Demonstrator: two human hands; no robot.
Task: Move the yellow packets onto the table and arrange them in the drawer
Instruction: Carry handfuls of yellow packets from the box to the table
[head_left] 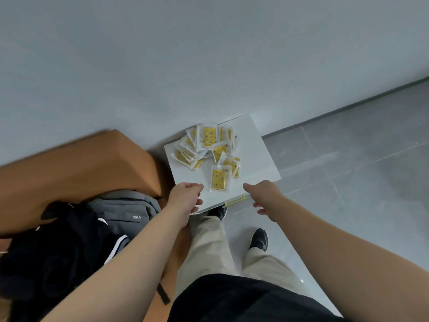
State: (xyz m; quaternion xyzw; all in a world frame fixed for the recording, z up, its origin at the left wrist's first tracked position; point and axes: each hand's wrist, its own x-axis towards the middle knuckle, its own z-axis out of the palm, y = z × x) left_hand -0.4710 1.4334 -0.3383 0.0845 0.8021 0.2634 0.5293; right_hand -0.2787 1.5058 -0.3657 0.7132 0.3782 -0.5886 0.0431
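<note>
Yellow packets (209,149) in loose heap inside open drawer (257,147), none on brown surface (81,163) (only bags (116,214) there). My left hand (185,196) loosely curled, empty. My right hand (264,194) has fingers out, empty. Both at drawer front. Looks like early stage: move-out and arranging both left.

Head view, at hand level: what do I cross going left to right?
Black garment → grey backpack → left hand → nearest yellow packet → right hand → grey floor tiles.
</note>
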